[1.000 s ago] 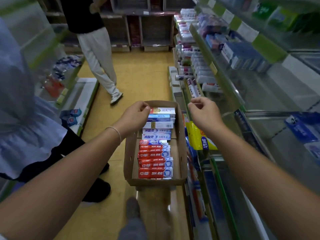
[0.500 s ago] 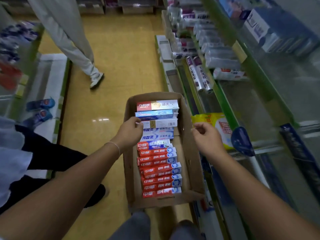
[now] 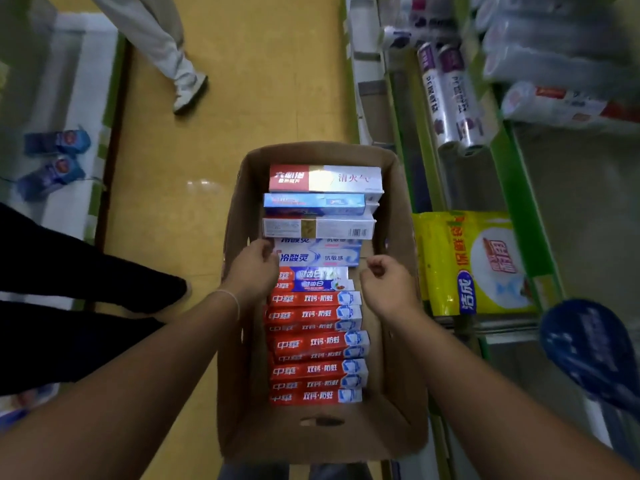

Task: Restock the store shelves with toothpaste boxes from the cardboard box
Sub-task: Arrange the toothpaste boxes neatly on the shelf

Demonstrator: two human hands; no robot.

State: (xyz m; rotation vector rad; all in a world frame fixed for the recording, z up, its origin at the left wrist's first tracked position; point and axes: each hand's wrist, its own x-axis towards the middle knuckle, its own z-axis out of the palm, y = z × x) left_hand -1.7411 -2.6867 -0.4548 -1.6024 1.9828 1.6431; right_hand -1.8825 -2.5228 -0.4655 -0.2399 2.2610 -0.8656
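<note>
Both hands dropped into the cardboard box (image 3: 242,393) since a second ago. Toothpaste boxes (image 3: 317,341) run in a row from near wall to far wall. Left hand (image 3: 252,271) touches the blue-white carton's (image 3: 320,257) left end, grip unclear; right hand (image 3: 388,289) curled, empty. They're light, stiff cartons, so I'd pinch the ends.

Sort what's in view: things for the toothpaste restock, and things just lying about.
For the job: cardboard box, red toothpaste boxes, blue-white toothpaste boxes, left hand, right hand.
Lying about: yellow bag pack, plastic-wrap rolls, blue packets.

Yellow floor (image 3: 259,98), green-edged shelving (image 3: 519,188)
</note>
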